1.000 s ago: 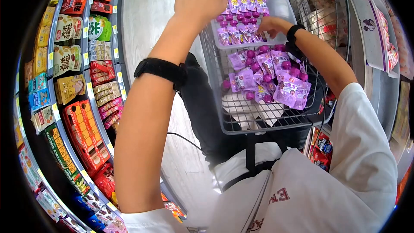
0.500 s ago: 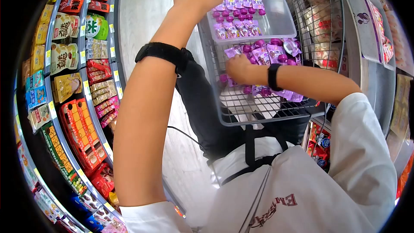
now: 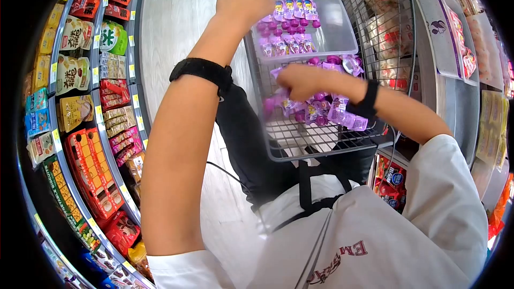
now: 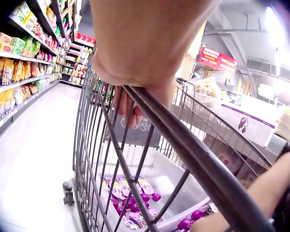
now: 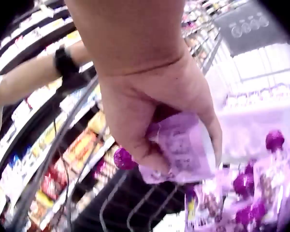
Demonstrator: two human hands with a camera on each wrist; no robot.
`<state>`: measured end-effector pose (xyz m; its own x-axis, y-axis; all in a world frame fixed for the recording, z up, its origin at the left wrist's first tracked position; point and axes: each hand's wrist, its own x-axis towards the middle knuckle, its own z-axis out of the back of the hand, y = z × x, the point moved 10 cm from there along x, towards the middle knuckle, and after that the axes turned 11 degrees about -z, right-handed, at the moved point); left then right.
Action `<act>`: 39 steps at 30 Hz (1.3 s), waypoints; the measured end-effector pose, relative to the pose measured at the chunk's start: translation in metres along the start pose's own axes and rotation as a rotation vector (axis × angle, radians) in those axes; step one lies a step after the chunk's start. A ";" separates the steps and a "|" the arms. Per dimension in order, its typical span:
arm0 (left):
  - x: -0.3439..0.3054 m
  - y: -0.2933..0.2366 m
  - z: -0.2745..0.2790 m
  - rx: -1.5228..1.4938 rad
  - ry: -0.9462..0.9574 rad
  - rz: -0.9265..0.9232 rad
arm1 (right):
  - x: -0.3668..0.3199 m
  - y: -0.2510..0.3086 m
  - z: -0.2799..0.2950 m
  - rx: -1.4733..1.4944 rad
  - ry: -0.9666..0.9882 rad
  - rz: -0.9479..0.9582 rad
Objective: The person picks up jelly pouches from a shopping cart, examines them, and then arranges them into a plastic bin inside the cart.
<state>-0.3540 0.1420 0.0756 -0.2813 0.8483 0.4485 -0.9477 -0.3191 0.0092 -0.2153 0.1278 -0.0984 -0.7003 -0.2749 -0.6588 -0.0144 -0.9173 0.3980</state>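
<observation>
My right hand is over the near part of the shopping cart. In the right wrist view its thumb and fingers pinch a purple drink pouch with a dark purple cap. Below and around it lie several loose purple pouches on the cart's wire floor. More of the same pouches stand in two rows, caps inward, inside a clear plastic bin. At the cart's left side, my left hand grips the dark top rail, its fingers hanging over the inside.
Shelves of packaged snacks line the left of the aisle, with pale floor between them and the cart. On the right, a white display box and wrapped packs stand beside the wire side. A thin cable hangs near my leg.
My right hand has moved from the plastic bin back toward me, down to the loose pouches, and now holds one up. The left hand stays on the rail.
</observation>
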 end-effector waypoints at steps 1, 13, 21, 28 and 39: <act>0.000 0.000 0.000 -0.003 0.000 0.002 | -0.006 -0.003 0.022 0.000 0.053 -0.005; 0.003 0.002 0.002 -0.038 -0.024 0.014 | 0.047 -0.218 0.075 0.013 -0.227 -0.701; 0.003 0.001 0.004 -0.043 -0.071 0.008 | 0.063 -0.252 0.026 0.258 -0.154 -0.743; 0.002 0.000 0.003 -0.055 -0.043 0.012 | 0.054 -0.244 0.030 0.482 -0.148 -0.639; 0.003 -0.003 0.002 -0.027 -0.041 -0.022 | 0.072 -0.025 -0.050 -0.038 0.128 -0.034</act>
<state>-0.3520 0.1442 0.0783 -0.2540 0.8368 0.4850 -0.9576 -0.2882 -0.0043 -0.2296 0.1162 -0.1872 -0.6033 -0.2758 -0.7483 -0.0074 -0.9363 0.3510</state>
